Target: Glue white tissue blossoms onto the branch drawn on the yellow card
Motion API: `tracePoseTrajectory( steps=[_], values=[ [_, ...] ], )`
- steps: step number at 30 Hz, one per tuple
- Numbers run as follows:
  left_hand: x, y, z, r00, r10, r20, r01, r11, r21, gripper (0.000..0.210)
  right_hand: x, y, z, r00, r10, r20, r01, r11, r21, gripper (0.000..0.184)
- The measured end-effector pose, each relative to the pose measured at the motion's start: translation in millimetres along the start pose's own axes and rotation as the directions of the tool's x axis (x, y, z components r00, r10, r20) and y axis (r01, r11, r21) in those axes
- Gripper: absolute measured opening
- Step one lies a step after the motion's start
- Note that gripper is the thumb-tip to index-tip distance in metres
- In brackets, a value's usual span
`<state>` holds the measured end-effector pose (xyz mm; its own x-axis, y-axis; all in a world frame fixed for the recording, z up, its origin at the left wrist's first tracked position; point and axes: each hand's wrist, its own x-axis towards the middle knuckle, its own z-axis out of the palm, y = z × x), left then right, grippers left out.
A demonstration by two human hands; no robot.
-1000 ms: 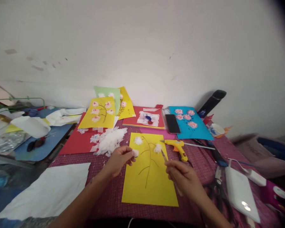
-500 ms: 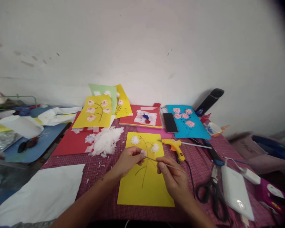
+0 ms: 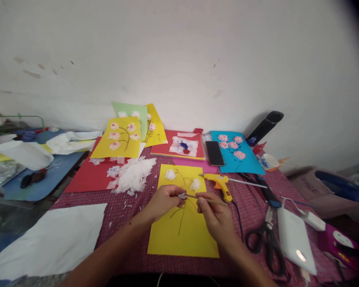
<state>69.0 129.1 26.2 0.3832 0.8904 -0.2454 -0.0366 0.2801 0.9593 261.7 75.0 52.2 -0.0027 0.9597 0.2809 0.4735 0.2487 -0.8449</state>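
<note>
my left hand [image 3: 169,200] is pinched on a small white paper piece [image 3: 182,195]; my right hand [image 3: 214,214] is clamped on a slim brown stick [image 3: 191,195], its tip at that piece. both hands are above the rectangular yellow paper sheet [image 3: 182,245], which bears a thin brown branch [image 3: 181,223] and, at 11 and 1 o'clock, two fluffy white paper blossoms [image 3: 170,174]. from the sheet's centre, the yellow plastic glue gun [image 3: 223,181] lies at 2 o'clock and the heap of torn white paper [image 3: 134,175] at 10 o'clock.
</note>
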Motion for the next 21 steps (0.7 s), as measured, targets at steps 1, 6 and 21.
tracePoseTrajectory(
  steps=[1,6,21],
  values=[
    [3.2,0.8,-0.9,1.0,0.016,0.017,-0.017,1.0,0.021,0.027,8.1,-1.6,-2.1,1.0,0.003,0.013,-0.003,1.0,-0.025,0.029],
    [30.9,14.3,-4.8,0.99,0.134,0.053,-0.142,0.963,0.228,0.019,73.3,-18.4,-12.7,0.983,0.004,0.185,0.03,0.983,-0.18,0.028],
    [75.3,13.3,-8.2,0.963,0.263,0.055,-0.265,0.89,0.372,0.017,145.1,-17.4,-16.8,0.894,0.165,0.416,-0.155,0.986,-0.056,0.03]
  ],
)
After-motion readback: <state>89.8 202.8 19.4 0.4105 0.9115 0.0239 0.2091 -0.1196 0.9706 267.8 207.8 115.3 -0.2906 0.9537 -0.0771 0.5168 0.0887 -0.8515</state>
